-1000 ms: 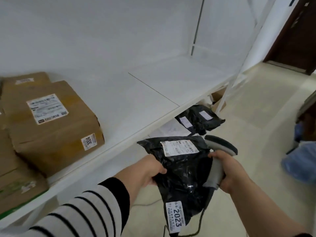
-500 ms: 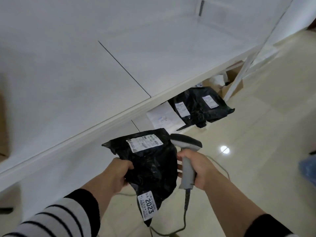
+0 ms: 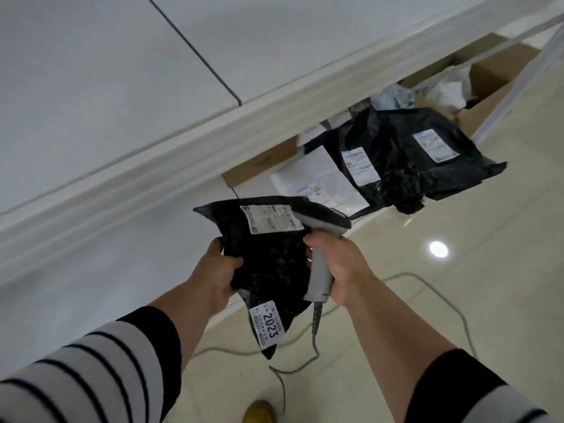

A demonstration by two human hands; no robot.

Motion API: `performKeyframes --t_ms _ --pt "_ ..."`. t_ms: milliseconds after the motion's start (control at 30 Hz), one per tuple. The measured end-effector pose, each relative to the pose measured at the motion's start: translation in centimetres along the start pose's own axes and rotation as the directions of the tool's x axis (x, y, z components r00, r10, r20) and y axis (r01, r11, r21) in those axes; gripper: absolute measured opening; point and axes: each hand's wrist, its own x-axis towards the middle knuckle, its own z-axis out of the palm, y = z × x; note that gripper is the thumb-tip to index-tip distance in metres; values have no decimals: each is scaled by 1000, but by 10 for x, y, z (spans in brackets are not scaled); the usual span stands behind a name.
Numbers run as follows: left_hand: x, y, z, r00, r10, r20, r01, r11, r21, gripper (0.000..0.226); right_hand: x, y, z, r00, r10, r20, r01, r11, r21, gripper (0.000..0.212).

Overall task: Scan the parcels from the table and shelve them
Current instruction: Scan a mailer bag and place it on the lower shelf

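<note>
My left hand grips the left edge of a black plastic parcel bag, held in the air in front of the white shelf. The bag carries a white shipping label near its top and a sticker reading 2023 at its lower tip. My right hand holds a grey barcode scanner by its handle, its head lying over the bag's upper right corner beside the shipping label. The scanner's cable hangs down to the floor.
On the lower shelf level lie two black parcel bags, a white flat parcel and brown cardboard boxes. A white shelf post stands at the right. The grey cable loops over the glossy tile floor.
The view has tilted down and right, so the brown boxes on the upper shelf left the frame. Both hands with bag and scanner have come closer to the lower shelf level.
</note>
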Motion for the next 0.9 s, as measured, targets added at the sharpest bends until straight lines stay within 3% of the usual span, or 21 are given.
performKeyframes --t_ms 167,267,367,500,667,900 --pt "65 8 19 996 92 8 -92 994 -55 58 62 -12 12 992 -123 27 124 992 -7 42" --pt "90 -2 23 999 32 -28 -28 989 146 87 85 -6 6 990 -139 -22 137 987 -80 26" --pt "97 -24 23 996 -83 29 68 939 336 79 98 9 -7 987 -118 -111 104 986 -128 13" --pt "90 -42 25 973 -202 110 146 912 383 66 95 26 -17 983 -73 -166 56 993 -103 15" --pt "56 -36 16 987 -141 77 89 879 468 57 65 29 -8 990 -75 -120 61 992 -114 13" --pt "-36 -5 -27 995 -96 17 76 871 486 62 -19 11 25 998 -66 17 69 975 -210 9"
